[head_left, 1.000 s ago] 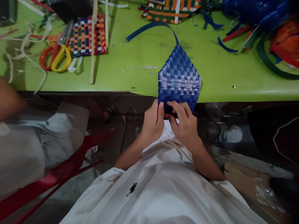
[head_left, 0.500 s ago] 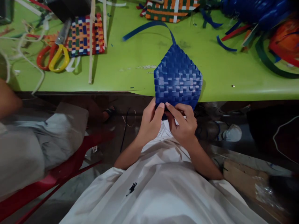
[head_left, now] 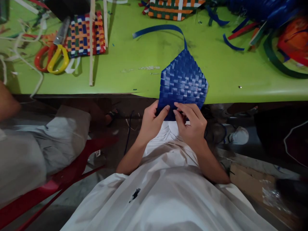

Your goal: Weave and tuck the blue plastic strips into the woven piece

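Note:
A blue piece woven from flat plastic strips reaches from the table edge down to my lap. Its far end tapers to a point, where one long loose strip curls left over the table. My left hand grips the near left corner, thumb on top and fingers underneath, mostly hidden. At the near edge, my right hand has its thumb and fingertips bent together against the weave. Whether a single strip is pinched between them is too small to see.
On the green table lie red-and-yellow scissors, a multicoloured woven piece, a thin wooden stick and a second woven piece. Cut strips lie at the right. Another person's arm is at the left.
The blue woven piece has tilted and its pointed end has shifted slightly right. My right hand has moved a little right, away from the left thumb, with its fingertips higher on the weave.

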### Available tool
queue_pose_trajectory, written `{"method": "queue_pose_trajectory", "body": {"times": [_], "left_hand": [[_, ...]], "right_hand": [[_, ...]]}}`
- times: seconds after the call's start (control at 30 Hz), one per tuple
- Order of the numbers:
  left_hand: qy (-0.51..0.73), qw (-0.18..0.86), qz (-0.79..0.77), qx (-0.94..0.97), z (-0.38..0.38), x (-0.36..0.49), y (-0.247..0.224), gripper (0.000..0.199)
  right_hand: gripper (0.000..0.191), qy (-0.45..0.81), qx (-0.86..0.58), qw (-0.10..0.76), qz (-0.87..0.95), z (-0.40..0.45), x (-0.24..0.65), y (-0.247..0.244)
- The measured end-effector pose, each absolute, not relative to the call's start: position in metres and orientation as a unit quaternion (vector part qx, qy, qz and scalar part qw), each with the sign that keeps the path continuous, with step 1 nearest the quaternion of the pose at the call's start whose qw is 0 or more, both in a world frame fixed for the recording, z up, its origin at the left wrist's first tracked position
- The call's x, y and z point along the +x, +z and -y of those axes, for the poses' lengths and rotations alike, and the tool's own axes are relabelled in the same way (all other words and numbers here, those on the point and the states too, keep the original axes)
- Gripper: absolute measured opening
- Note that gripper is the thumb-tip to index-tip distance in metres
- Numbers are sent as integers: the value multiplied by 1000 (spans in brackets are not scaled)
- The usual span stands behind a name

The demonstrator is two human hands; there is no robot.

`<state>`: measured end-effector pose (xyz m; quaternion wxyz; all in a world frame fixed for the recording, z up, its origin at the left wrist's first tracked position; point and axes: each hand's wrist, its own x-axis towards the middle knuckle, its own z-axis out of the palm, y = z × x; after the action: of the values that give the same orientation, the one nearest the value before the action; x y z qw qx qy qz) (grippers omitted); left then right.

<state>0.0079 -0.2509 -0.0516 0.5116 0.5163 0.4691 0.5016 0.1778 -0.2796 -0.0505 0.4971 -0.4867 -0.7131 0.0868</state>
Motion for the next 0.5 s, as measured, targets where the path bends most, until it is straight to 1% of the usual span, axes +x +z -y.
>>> {"method": "queue_pose_trajectory", "body": {"times": [0.17, 0.33, 0.5], "left_hand": [[485, 522, -480, 511, 251, 5, -54, 31], [461, 560, -443, 527, 250, 1, -50, 37], [426, 542, -441, 574, 252, -1, -45, 25]], "right_hand": [[23, 45, -509, 469, 720, 276, 184, -44], [20, 22, -506, 455, 733, 271, 188, -45], [16, 3, -481, 458, 748, 270, 189, -51]]}}
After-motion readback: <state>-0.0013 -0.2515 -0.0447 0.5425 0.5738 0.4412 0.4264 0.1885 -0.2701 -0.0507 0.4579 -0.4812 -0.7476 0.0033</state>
